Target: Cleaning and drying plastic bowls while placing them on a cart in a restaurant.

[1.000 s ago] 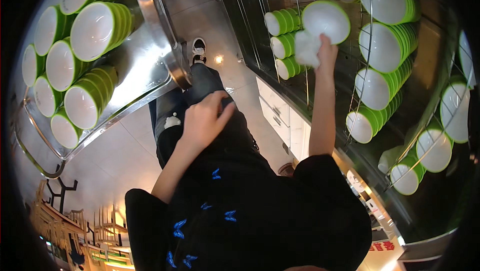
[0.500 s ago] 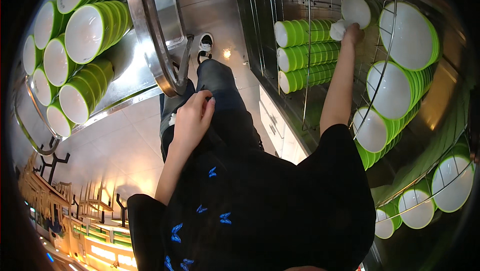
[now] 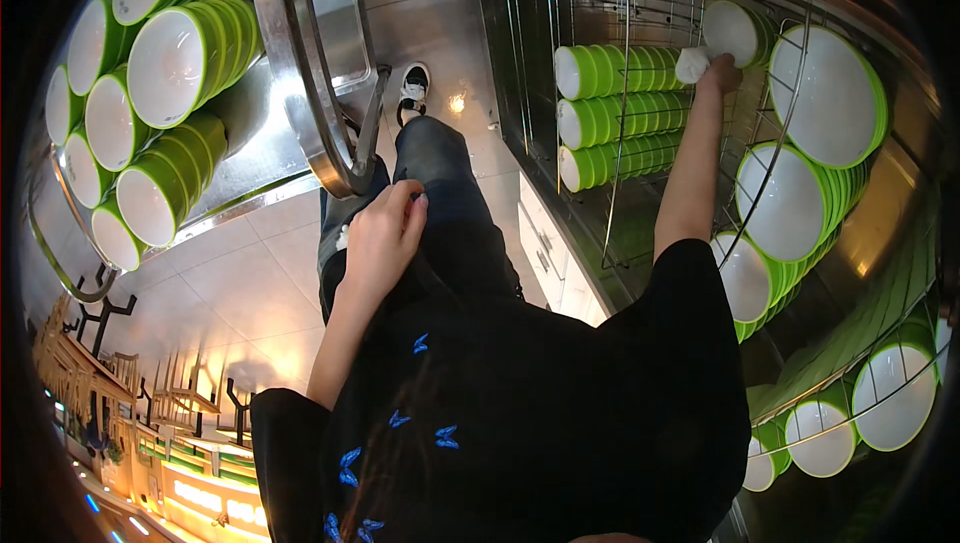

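My right arm reaches into the metal cabinet on the right. There my right hand (image 3: 722, 77) is closed on a crumpled white cloth (image 3: 691, 65), which bulges out to the left of the fist. Right behind the hand is a green bowl with a white inside (image 3: 731, 33), at the front of a stack lying on its side; I cannot tell if the hand touches it. My left hand (image 3: 384, 235) rests over my lap with its fingers curled in and nothing visible in them.
Wire racks (image 3: 622, 143) in the cabinet hold nested green bowl rows (image 3: 630, 71) and larger bowls (image 3: 828, 93). More bowls (image 3: 890, 398) stand on a lower right rack. At left, bowl stacks (image 3: 165, 53) lie on a steel surface beside a thick curved metal rail (image 3: 310, 73).
The right hand with the cloth appears slightly farther right and lower, and the racks and bowls have shifted similarly in the picture. My left hand stays in place.
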Tool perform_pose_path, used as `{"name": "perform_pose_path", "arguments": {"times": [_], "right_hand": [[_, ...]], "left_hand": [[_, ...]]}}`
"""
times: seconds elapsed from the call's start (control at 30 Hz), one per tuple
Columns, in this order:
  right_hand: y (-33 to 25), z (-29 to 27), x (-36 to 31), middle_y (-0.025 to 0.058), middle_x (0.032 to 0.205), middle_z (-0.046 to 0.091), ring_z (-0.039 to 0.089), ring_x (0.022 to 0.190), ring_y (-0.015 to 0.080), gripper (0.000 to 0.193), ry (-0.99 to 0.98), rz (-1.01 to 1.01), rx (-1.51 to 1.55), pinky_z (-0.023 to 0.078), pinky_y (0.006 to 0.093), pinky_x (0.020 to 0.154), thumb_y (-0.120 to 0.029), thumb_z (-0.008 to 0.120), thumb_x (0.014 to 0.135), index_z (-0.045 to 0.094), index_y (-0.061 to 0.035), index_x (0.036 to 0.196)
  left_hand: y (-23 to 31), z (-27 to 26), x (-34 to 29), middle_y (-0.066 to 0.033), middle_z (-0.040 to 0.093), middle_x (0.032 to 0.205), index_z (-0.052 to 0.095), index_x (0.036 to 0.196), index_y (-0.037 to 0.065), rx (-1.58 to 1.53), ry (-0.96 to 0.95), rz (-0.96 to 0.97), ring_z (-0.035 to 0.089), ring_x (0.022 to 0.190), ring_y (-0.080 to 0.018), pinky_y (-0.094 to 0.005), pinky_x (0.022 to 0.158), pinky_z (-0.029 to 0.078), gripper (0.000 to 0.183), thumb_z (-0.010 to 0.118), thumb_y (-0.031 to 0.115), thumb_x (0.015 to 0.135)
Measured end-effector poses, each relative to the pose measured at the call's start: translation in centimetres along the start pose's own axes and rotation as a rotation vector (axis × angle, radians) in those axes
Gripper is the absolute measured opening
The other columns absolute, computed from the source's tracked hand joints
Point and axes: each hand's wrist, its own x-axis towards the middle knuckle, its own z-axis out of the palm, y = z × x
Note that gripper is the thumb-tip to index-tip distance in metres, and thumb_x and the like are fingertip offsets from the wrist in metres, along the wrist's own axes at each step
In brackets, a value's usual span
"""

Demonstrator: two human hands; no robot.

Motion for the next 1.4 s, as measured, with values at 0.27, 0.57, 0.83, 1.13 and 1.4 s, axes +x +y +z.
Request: {"name": "perform_pose_path", "arguments": {"times": [0.27,0.57,0.83,1.13,1.4], "right_hand": [[-3.5,-1.2,-3.3,0.0304,0.090,0.047,0.052,0.079,0.0363,0.040,0.024,0.194,0.067,0.045,0.0422,0.064,-0.019,0.038,0.071,0.042,0.0160,0.089],[-2.7,-0.1,-2.1,0.0278,0.090,0.050,0.053,0.079,0.0349,0.037,0.121,0.201,0.007,0.046,0.0414,0.065,-0.020,0.038,0.073,0.046,0.0128,0.086],[-2.5,-1.0,-2.5,0.0231,0.092,0.051,0.055,0.075,0.0305,0.059,-0.038,0.212,0.183,0.046,0.0373,0.064,-0.035,0.061,0.062,0.046,0.0145,0.090],[-0.1,-4.3,-4.0,0.0161,0.079,0.054,0.054,0.065,0.0216,0.059,-0.192,0.114,0.265,0.044,0.0319,0.056,-0.041,0.066,0.057,0.051,0.0106,0.082],[-1.3,-9.2,-20.1,0.0134,0.081,0.053,0.052,0.067,0.0196,0.035,-0.284,-0.125,0.573,0.044,0.0299,0.059,-0.019,0.063,0.067,0.047,0.0067,0.085]], "left_hand": [[-0.4,0.1,-0.4,-0.0132,0.052,0.068,0.049,0.080,0.003,0.021,-0.017,0.005,0.053,0.059,-0.0275,-0.0344,0.053,0.042,0.011,0.048,0.012,0.074],[-1.4,-0.5,-1.5,-0.0128,0.051,0.068,0.049,0.083,0.003,0.048,-0.011,-0.015,0.051,0.057,-0.0241,-0.0315,0.053,0.039,0.012,0.047,0.011,0.075],[-2.2,-1.0,-2.0,-0.0131,0.052,0.070,0.048,0.081,0.003,0.051,0.002,-0.022,0.052,0.061,-0.0289,-0.0355,0.054,0.041,0.012,0.047,0.013,0.075],[-1.7,-2.5,-1.6,-0.0132,0.052,0.072,0.047,0.080,0.003,0.108,-0.016,0.119,0.051,0.064,-0.0300,-0.0372,0.056,0.040,0.012,0.046,0.013,0.074],[-4.0,-2.2,-0.1,-0.0140,0.054,0.068,0.049,0.076,0.001,0.281,-0.011,0.322,0.053,0.063,-0.0302,-0.0372,0.054,0.043,0.014,0.046,0.014,0.072]]}}
